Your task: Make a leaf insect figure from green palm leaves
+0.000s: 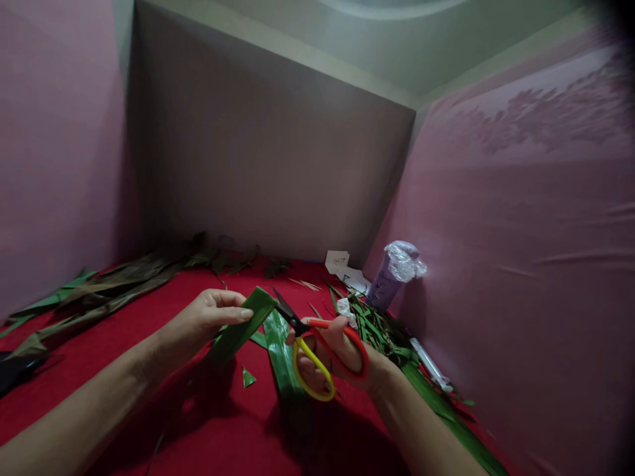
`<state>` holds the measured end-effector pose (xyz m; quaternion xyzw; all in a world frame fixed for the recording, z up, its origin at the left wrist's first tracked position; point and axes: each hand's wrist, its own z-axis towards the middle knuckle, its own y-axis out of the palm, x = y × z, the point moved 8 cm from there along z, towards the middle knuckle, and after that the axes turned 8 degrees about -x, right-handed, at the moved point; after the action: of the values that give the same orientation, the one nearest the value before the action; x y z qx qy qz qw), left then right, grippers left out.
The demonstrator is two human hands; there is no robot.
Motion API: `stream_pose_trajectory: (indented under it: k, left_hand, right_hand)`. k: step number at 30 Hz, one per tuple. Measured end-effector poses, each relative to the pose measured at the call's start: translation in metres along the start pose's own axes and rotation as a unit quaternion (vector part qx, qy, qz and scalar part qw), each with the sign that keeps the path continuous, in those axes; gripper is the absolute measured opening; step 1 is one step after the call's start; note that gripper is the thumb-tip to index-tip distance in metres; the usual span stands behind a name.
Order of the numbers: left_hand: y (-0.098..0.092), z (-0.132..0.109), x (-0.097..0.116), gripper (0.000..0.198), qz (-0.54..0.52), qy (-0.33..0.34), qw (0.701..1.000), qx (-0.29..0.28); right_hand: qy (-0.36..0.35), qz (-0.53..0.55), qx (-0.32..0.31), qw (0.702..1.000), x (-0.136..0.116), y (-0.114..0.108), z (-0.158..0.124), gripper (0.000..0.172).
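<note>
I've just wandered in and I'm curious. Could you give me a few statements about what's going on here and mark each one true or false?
1. The left hand holds a green leaf strip. True.
2. The right hand holds a pencil. False: it holds scissors with one orange-red and one yellow handle loop.
3. A small green scrap lies on the red surface. True.
4. The purple container stands by the left wall. False: it stands on the right side, with clear plastic over its top.
5. Every leaf in view is fresh green. False: brownish leaves lie on the left.
</note>
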<state>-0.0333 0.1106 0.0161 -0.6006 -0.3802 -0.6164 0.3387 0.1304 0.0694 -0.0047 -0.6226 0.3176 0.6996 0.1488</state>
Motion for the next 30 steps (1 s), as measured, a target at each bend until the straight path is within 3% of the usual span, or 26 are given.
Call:
stream_pose_trajectory:
  k: [10,19,25,30]
  left_hand:
    - [0.002,0.0,0.001,0.011,0.009,0.006,1.0,-0.018]
    - [0.001,-0.001,0.002,0.012,0.018,0.007,1.0,-0.01]
    - [-0.001,0.0,0.001,0.012,0.027,-0.003,1.0,-0.006]
    - [-0.001,0.002,-0.001,0.012,0.024,-0.006,1.0,-0.017]
  right_hand:
    - [-0.031,-0.031,0.01,0.999,-0.006,0.008,0.006,0.073]
    - [-0.074,-0.032,0.018,0.997,-0.008,0.004,0.004,0.052]
    - [-0.041,-0.062,-0.004,0.997,-0.01,0.018,0.006,0.065]
    - [-0.03,-0.084,0.008,0.996,-0.011,0.015,0.004,0.062]
